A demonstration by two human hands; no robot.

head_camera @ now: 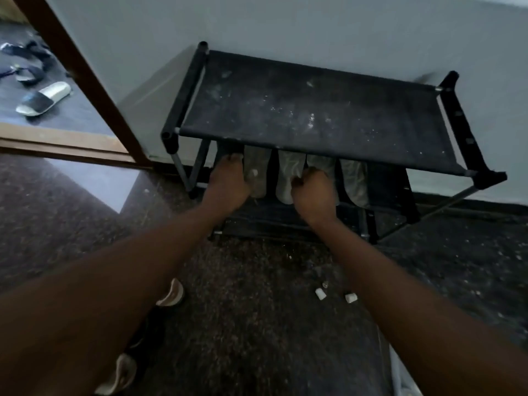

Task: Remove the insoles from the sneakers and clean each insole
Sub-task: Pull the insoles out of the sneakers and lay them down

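Several grey insoles lie side by side on the middle shelf of a black shoe rack [308, 110], among them one [257, 172] beside my left hand and one [354, 181] at the right. My left hand [228, 181] reaches under the dusty top shelf, fingers stretched onto a dark patch at the shelf's left end. My right hand [311, 190] has its fingers curled over the edge of a middle insole [321, 162], next to another insole [287, 175]. Dark sneakers with pale soles [171, 292] lie on the floor, mostly hidden under my left arm.
The rack stands against a pale wall. Small white scraps [321, 294] and grit are scattered on the dark speckled floor in front of it. At the left a brown door frame [85, 78] opens onto a floor with slippers [43, 98].
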